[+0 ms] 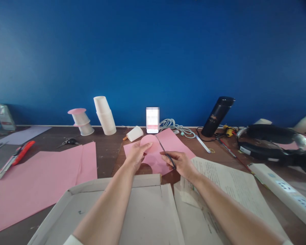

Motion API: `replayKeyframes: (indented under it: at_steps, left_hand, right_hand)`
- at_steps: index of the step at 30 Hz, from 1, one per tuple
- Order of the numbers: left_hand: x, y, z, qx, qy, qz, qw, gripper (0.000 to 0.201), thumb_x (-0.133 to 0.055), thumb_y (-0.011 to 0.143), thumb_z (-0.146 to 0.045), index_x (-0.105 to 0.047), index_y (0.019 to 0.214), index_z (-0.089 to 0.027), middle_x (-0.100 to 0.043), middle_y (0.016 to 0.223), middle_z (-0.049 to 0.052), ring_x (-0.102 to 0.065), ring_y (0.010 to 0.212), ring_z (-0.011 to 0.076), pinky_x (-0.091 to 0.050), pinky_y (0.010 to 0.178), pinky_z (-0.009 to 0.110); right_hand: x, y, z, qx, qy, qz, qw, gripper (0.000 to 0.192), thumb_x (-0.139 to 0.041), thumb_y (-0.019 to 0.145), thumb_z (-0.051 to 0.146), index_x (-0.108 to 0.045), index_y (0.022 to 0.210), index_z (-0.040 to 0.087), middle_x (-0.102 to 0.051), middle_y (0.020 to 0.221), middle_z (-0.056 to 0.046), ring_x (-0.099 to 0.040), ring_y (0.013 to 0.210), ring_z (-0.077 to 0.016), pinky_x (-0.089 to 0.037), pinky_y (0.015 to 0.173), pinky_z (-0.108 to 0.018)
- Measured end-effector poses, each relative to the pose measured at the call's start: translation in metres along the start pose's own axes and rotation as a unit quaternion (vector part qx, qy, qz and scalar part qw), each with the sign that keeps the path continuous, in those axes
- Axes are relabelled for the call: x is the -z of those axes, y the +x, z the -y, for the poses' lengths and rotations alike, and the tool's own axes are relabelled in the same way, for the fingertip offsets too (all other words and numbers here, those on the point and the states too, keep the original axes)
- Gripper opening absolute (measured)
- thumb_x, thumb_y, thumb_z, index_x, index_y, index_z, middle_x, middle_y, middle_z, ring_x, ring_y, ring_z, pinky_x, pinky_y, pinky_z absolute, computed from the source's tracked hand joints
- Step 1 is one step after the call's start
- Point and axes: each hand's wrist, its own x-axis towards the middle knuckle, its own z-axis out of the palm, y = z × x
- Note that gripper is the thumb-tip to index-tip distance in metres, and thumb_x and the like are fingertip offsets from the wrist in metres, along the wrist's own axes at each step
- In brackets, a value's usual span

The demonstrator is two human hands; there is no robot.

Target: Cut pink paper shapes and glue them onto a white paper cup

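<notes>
While the left hand (137, 153) pinches a rounded pink paper piece (153, 149) above the brown table (107, 156), the right hand (180, 165) is closed around scissors (165, 152), blades at the paper's edge. Paper cups (105, 115) stand by the blue wall.

A craft workbench is showing: pink paper sheets (38, 180), stacked paper cups (105, 115), a utility knife (16, 157), a power strip (285, 192) lying about.

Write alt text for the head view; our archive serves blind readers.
A left hand holds a rounded pink paper piece while the right hand cuts it with scissors, above an open cardboard box. Paper cups and a black flask stand against a blue wall.
</notes>
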Motion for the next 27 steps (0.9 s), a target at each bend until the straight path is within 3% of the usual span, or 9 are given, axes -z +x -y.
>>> replayKeyframes:
  at_steps: [6, 15, 21, 27]
  left_hand:
    - [0.002, 0.004, 0.003, 0.003, -0.012, -0.007, 1.000, 0.043, -0.077, 0.059, -0.037, -0.066, 0.096, -0.019, -0.068, 0.085, 0.006, -0.060, 0.066, 0.0133, -0.041, 0.055, 0.022]
    - [-0.002, 0.005, 0.004, -0.011, -0.114, -0.025, 0.993, 0.038, -0.077, 0.060, -0.029, -0.064, 0.093, -0.015, -0.068, 0.089, 0.008, -0.063, 0.076, 0.0170, -0.048, 0.061, 0.025]
    - [-0.004, 0.002, 0.003, 0.002, -0.107, -0.026, 0.994, 0.044, -0.079, 0.058, -0.030, -0.064, 0.095, -0.012, -0.068, 0.090, 0.012, -0.064, 0.079, 0.0210, -0.050, 0.061, 0.028]
    - [-0.004, 0.001, 0.002, -0.003, -0.093, -0.005, 0.996, 0.042, -0.079, 0.059, -0.031, -0.064, 0.094, -0.012, -0.069, 0.086, 0.010, -0.065, 0.078, 0.0193, -0.050, 0.067, 0.029]
  right_hand:
    - [-0.001, 0.002, -0.005, 0.005, 0.026, -0.009, 1.000, 0.049, -0.066, 0.070, 0.050, -0.068, 0.102, 0.013, -0.053, 0.060, 0.001, -0.047, 0.052, -0.0098, -0.036, 0.052, -0.026]
    - [-0.002, 0.005, -0.013, 0.018, 0.047, -0.008, 0.999, 0.044, -0.063, 0.075, 0.047, -0.066, 0.103, 0.014, -0.053, 0.064, 0.001, -0.049, 0.056, -0.0108, -0.037, 0.055, -0.026]
    - [-0.003, 0.002, -0.007, 0.011, 0.043, 0.004, 0.999, 0.045, -0.063, 0.074, 0.048, -0.066, 0.103, 0.014, -0.053, 0.065, 0.001, -0.050, 0.057, -0.0111, -0.038, 0.055, -0.026]
    - [-0.002, 0.001, -0.004, 0.005, 0.066, 0.016, 0.998, 0.046, -0.064, 0.073, 0.049, -0.066, 0.103, 0.014, -0.051, 0.065, 0.002, -0.048, 0.055, -0.0096, -0.038, 0.055, -0.026]
